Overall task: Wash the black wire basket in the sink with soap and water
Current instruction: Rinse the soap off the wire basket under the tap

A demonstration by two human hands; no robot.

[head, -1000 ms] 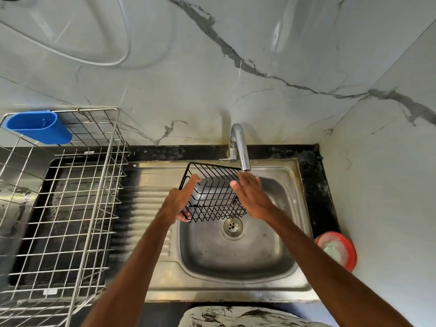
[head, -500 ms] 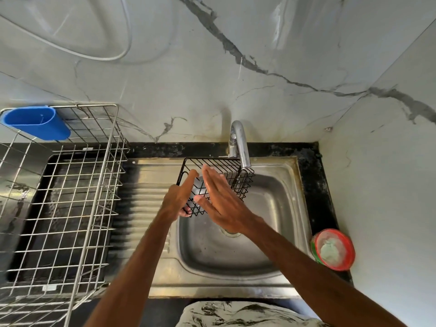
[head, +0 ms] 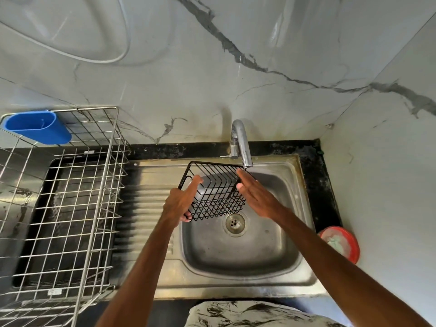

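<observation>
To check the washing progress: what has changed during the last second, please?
The right hand swept leftward across the black wire basket, then returned to its right side, fingers straight. The left hand kept gripping its left edge.

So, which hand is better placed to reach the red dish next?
Right, probably. The left hand grips the black wire basket; the right hand, fingers straight, holds nothing, and the red dish sits nearer it.

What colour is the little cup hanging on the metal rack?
Blue. The cup hangs on the rack, far left; the head view shows it best.
</observation>
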